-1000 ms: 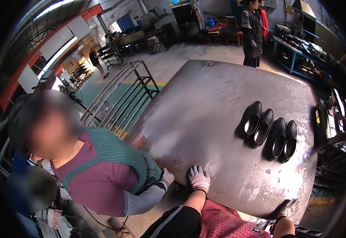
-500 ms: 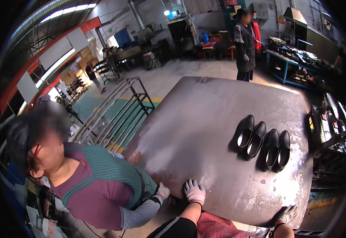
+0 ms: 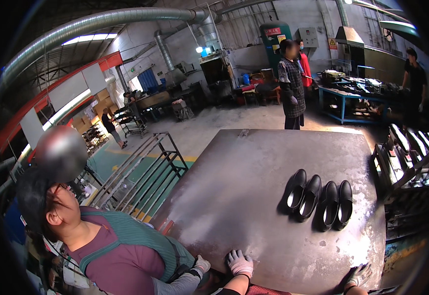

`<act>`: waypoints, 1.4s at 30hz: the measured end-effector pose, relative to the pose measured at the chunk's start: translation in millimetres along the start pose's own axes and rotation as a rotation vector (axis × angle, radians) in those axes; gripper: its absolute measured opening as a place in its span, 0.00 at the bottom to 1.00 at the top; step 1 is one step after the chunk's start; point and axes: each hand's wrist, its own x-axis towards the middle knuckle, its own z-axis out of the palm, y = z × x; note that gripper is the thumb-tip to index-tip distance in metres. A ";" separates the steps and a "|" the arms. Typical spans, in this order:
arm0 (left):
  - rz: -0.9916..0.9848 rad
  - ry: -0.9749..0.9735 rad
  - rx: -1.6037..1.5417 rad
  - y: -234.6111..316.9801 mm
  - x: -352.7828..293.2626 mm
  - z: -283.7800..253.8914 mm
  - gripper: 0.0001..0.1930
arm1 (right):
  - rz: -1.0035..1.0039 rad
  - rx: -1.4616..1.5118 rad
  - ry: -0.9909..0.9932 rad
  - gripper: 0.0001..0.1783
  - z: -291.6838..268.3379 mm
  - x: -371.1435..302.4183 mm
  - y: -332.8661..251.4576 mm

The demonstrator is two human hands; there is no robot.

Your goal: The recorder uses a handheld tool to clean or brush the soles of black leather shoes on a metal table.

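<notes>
My left hand (image 3: 240, 264), in a pale glove, lies with fingers spread on the near edge of a metal-topped table (image 3: 244, 187). Farther right, my right hand (image 3: 359, 275), also gloved, rests flat near the table's right front corner. Neither hand holds anything. Beyond them, on the right half of the tabletop, stand two pairs of black slip-on shoes (image 3: 309, 198), side by side and apart from my hands. The second pair (image 3: 330, 206) is just right of the first.
A co-worker (image 3: 121, 250) in a green apron stands close on my left, a gloved hand by the table edge. Behind is a metal rack (image 3: 140, 177). Racks of shoe parts (image 3: 406, 157) adjoin the right side. Another person (image 3: 292, 88) stands beyond the table, near a blue workbench (image 3: 352, 98).
The view has tilted upward, so the table and shoes sit lower and more of the ceiling ducts shows. Both my hands stay on the table. The co-worker's head has turned.
</notes>
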 end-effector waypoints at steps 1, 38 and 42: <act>-0.008 -0.020 0.011 -1.8 0.1 -2.5 0.24 | -0.007 -0.008 0.005 0.31 3.0 -0.1 0.9; 0.085 -0.066 0.070 -11.4 -8.4 -6.7 0.31 | -0.044 0.138 0.002 0.32 -60.6 -23.6 -29.0; 0.139 -0.067 0.143 -13.3 -7.8 -3.4 0.33 | -0.020 0.155 -0.010 0.34 -57.4 -21.0 -28.0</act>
